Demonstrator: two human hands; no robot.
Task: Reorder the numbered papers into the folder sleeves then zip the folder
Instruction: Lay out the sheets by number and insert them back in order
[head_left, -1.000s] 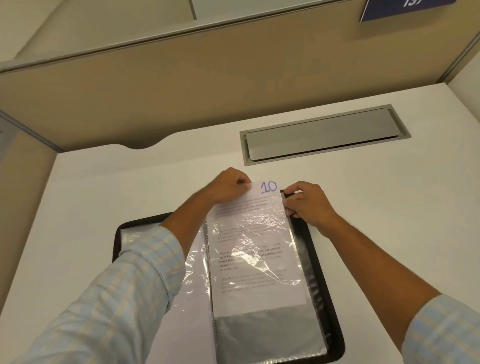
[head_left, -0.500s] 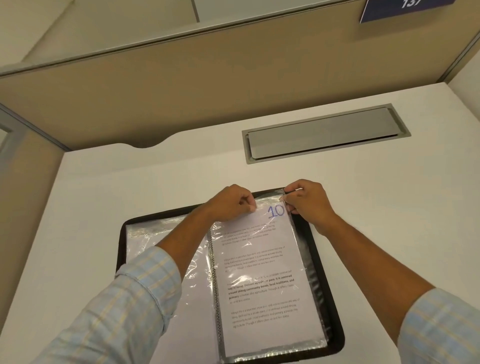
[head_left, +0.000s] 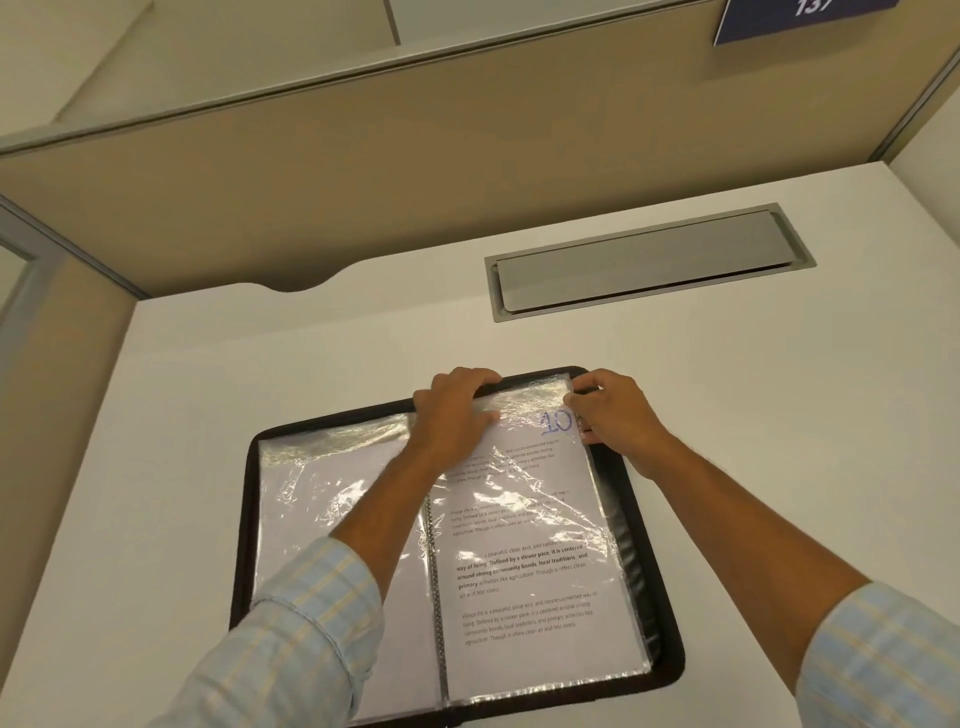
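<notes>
The folder (head_left: 337, 415) lies open at the near edge of the desk (head_left: 779, 467). The left hand (head_left: 457, 410) curls its fingers over the far mouth of the sleeve (head_left: 530, 397); the right hand (head_left: 613, 415) pinches its far right corner. Just nearward of both hands sits paper 10 (head_left: 524, 571), long axis far-to-near, now fully inside; a second ago its top stuck out.

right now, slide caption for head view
Left hand and right hand grip clear plastic sleeve holding white paper numbered 10 in open black zip folder
</notes>
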